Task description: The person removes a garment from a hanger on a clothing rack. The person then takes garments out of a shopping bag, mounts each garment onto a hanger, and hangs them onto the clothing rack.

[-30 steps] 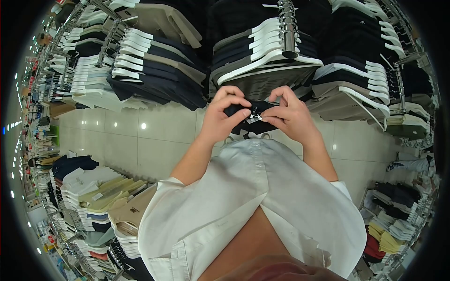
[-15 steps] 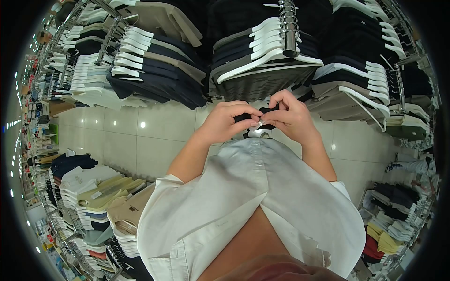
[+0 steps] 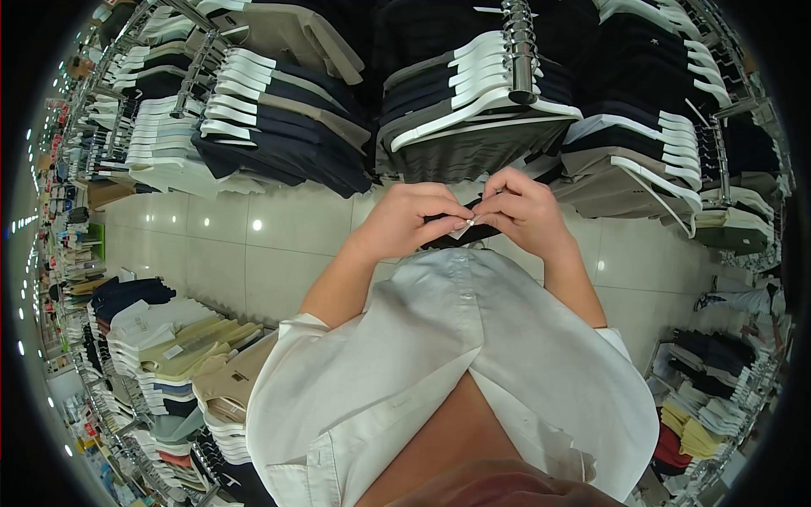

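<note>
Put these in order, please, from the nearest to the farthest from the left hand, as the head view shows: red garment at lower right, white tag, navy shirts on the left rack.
From the left hand:
1. White tag, at its fingertips.
2. Navy shirts, ahead and to the left.
3. Red garment, far at lower right.

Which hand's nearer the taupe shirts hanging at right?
Right. In view, the right hand sits just left of the taupe shirts; the left hand is farther left, beyond the right one.
</note>
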{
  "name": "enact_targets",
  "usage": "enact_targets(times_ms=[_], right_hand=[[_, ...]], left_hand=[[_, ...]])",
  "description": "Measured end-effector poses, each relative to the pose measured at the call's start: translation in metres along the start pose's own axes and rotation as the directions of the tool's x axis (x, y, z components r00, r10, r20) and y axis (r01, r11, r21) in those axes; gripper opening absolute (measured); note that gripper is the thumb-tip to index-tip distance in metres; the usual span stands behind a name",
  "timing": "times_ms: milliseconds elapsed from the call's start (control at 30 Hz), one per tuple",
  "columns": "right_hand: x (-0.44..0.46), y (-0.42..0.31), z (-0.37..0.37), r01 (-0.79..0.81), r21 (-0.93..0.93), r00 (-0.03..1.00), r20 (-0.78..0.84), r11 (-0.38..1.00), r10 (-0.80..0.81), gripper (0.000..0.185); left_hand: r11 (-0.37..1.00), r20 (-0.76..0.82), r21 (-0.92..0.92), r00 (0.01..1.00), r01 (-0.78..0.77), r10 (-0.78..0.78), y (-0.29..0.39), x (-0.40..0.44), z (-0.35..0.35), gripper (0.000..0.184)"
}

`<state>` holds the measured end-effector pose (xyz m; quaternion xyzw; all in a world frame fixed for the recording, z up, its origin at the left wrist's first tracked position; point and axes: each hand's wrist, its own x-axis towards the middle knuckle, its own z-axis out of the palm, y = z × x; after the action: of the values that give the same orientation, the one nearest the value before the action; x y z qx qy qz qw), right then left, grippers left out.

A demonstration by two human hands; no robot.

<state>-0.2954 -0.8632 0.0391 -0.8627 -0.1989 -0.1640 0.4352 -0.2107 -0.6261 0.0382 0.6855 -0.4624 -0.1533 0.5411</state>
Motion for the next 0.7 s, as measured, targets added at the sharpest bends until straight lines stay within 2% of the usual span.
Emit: enact_targets(times_ms=[167, 367, 567, 700], right_hand=[[0.0010, -0.0010, 0.0007, -0.019, 0.045, 0.998, 0.053, 0.999, 0.017, 0.018], [0.0011, -0.0016, 0.0000, -0.021, 0.034, 0.998, 0.054, 0.999, 0.019, 0.016], [0.0015, 0.0051, 0.0022, -0.030, 0.151, 0.997, 0.073, 0.988, 0.019, 0.012], [0.0056, 0.0022, -0.0037, -0.129, 0.152, 0.979, 0.178, 0.980, 0.101, 0.009]], left_hand=[[0.996, 0.034, 0.069, 0.998, -0.047, 0.044, -0.0004, 0.0031, -0.0038, 0.014], [0.999, 0.030, 0.030, 0.999, -0.015, 0.014, -0.0001, 0.0052, -0.0057, 0.011], [1.000, 0.064, -0.019, 0.998, -0.011, 0.012, -0.0044, 0.0058, -0.0060, 0.009], [1.000, 0.110, 0.020, 0.994, -0.004, 0.002, -0.0025, 0.0080, -0.0099, 0.007]])
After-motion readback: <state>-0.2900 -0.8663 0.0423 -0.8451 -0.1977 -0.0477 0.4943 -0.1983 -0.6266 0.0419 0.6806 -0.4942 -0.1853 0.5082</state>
